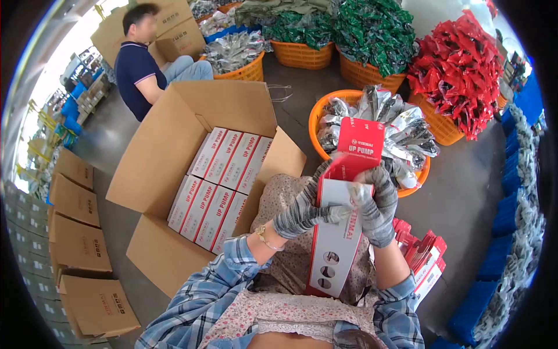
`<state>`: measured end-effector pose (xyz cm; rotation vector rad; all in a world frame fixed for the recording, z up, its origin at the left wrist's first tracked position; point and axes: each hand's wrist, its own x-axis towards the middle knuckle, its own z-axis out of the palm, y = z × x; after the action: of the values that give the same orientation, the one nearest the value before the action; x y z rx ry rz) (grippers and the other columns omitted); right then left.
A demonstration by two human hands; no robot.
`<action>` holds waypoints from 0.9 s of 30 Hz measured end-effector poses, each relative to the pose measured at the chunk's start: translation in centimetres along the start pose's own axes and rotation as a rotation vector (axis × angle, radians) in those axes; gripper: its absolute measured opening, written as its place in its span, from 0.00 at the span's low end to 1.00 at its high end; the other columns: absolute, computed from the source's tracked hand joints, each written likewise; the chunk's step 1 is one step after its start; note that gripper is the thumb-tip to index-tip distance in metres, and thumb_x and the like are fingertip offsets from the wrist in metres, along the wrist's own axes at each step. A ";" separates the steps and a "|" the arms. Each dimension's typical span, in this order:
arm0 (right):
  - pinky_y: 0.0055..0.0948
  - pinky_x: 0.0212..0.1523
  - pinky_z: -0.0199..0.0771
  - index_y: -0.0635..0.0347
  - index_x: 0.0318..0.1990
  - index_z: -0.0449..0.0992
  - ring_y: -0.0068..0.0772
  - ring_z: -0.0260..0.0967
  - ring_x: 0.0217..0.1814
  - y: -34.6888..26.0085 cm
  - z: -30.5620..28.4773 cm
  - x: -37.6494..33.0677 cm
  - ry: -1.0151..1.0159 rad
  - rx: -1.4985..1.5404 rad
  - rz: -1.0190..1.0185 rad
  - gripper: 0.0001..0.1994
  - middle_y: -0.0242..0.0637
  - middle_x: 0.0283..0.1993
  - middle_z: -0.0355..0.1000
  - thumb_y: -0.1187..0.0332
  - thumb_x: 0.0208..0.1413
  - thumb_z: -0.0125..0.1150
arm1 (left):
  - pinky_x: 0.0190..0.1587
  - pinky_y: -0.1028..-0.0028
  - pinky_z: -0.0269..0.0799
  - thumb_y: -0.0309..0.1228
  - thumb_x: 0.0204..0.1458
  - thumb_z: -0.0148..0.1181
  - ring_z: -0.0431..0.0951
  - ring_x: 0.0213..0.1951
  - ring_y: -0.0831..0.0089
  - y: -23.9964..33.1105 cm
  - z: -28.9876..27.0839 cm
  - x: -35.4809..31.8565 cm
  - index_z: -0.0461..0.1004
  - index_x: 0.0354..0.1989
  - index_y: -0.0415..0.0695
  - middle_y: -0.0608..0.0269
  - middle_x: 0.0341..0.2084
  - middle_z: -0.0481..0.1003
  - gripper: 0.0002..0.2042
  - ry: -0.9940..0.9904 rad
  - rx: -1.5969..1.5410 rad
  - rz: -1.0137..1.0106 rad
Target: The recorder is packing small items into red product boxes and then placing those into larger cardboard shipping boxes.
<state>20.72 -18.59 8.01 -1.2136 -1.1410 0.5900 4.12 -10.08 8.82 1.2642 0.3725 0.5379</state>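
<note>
- A red-and-white box (334, 264) slants over the person's lap, its red lid flap (361, 139) raised; its inside is hidden.
- The gloved left hand (305, 212) grasps its left side; the gloved right hand (378, 206) grips its upper right edge, fingertips somewhat blurred.
- The right forearm partly hides red-and-white cardboard pieces (427, 262).
- At left, an open carton's (139, 160) flap covers part of the white boxes (218, 192) inside.
- Beyond, the lid flap overlaps silver packets (407, 125) in an orange basket (315, 119).
- The carton partly hides a seated co-worker (133, 78).
</note>
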 end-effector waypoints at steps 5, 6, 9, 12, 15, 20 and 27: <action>0.36 0.56 0.61 0.63 0.44 0.72 0.35 0.65 0.51 -3.7 2.2 0.4 0.432 0.055 -0.451 0.18 0.44 0.48 0.68 0.62 0.50 0.64 | 0.57 0.69 0.62 0.31 0.41 0.71 0.64 0.57 0.72 1.8 1.3 0.4 0.64 0.56 0.46 0.62 0.53 0.67 0.31 -0.036 0.060 0.312; 0.36 0.56 0.61 0.63 0.44 0.72 0.35 0.65 0.51 -4.5 2.3 0.4 0.425 0.056 -0.446 0.18 0.44 0.48 0.68 0.62 0.50 0.64 | 0.58 0.68 0.61 0.30 0.42 0.71 0.62 0.58 0.70 2.3 1.2 0.2 0.66 0.54 0.46 0.61 0.54 0.66 0.29 -0.043 0.162 0.416; 0.39 0.58 0.60 0.64 0.42 0.72 0.38 0.64 0.53 -6.6 2.2 -0.3 0.120 0.268 -0.206 0.18 0.44 0.48 0.68 0.58 0.51 0.63 | 0.60 0.65 0.59 0.31 0.43 0.70 0.61 0.60 0.65 2.6 0.9 -0.3 0.66 0.52 0.47 0.58 0.55 0.65 0.26 -0.041 0.378 0.618; 0.40 0.59 0.58 0.64 0.45 0.71 0.39 0.63 0.55 -5.1 1.2 -0.8 0.001 0.218 -0.252 0.20 0.44 0.50 0.67 0.57 0.52 0.62 | 0.61 0.60 0.57 0.31 0.43 0.69 0.62 0.60 0.60 2.3 1.2 -0.7 0.65 0.51 0.47 0.54 0.55 0.64 0.26 -0.010 0.617 0.816; 0.40 0.60 0.58 0.64 0.47 0.70 0.40 0.62 0.56 -4.8 1.2 -1.6 -0.054 0.214 -0.209 0.21 0.44 0.51 0.67 0.57 0.53 0.61 | 0.61 0.59 0.58 0.28 0.48 0.64 0.62 0.59 0.60 0.5 4.0 -1.0 0.58 0.54 0.48 0.50 0.55 0.64 0.26 0.014 -0.262 0.851; 0.39 0.59 0.59 0.63 0.47 0.69 0.38 0.64 0.54 -5.5 2.2 -2.8 0.041 0.240 -0.065 0.18 0.43 0.49 0.68 0.59 0.57 0.57 | 0.60 0.63 0.58 0.24 0.50 0.60 0.62 0.58 0.64 -0.4 2.8 -1.6 0.51 0.59 0.49 0.53 0.55 0.62 0.30 0.039 0.096 0.684; 0.36 0.56 0.61 0.63 0.45 0.70 0.33 0.65 0.52 -8.3 2.9 -1.8 0.179 0.180 0.003 0.14 0.42 0.48 0.69 0.61 0.61 0.51 | 0.56 0.66 0.64 0.21 0.53 0.56 0.69 0.52 0.67 2.0 3.8 -1.5 0.58 0.55 0.47 0.54 0.48 0.69 0.22 0.239 0.070 0.478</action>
<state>15.71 -21.44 14.92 -1.0903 -0.9166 0.5619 4.63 -13.55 11.73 1.3651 0.2881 1.0972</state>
